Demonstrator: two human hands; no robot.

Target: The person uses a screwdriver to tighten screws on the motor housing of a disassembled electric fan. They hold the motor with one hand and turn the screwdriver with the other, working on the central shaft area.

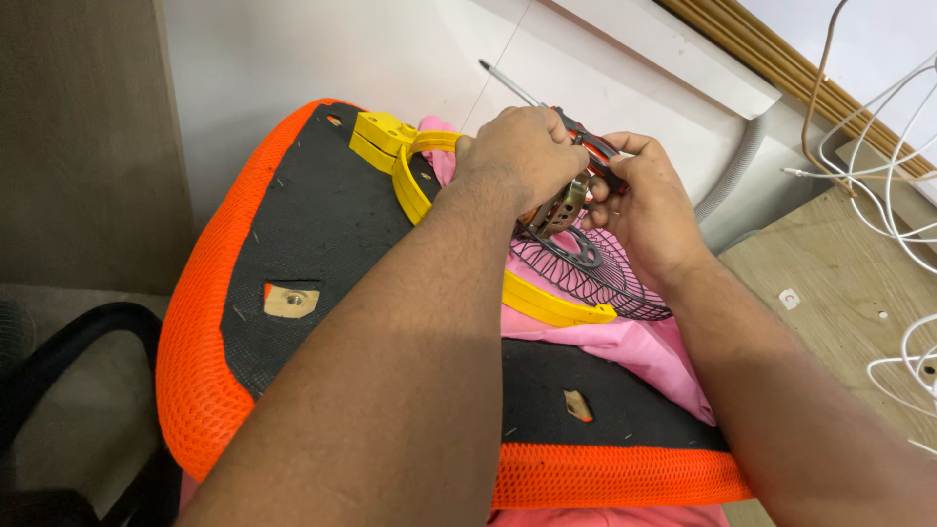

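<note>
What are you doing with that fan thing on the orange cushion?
A person is working on a small fan motor fixed to a black wire fan guard. The left hand covers the motor from above, and the right hand has its grip on a red and black screwdriver, tip pointing up and away. A yellow plastic ring lies around the guard. Everything rests on a pink cloth over an upturned orange seat cushion.

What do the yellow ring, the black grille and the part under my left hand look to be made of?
Yellow ring: likely moulded plastic, smooth, glossy and uniformly coloured. Black grille: thin wire, probably painted or coated metal. Part under the left hand, a slotted housing: dull brownish metal by its sheen, though mostly hidden.
</note>
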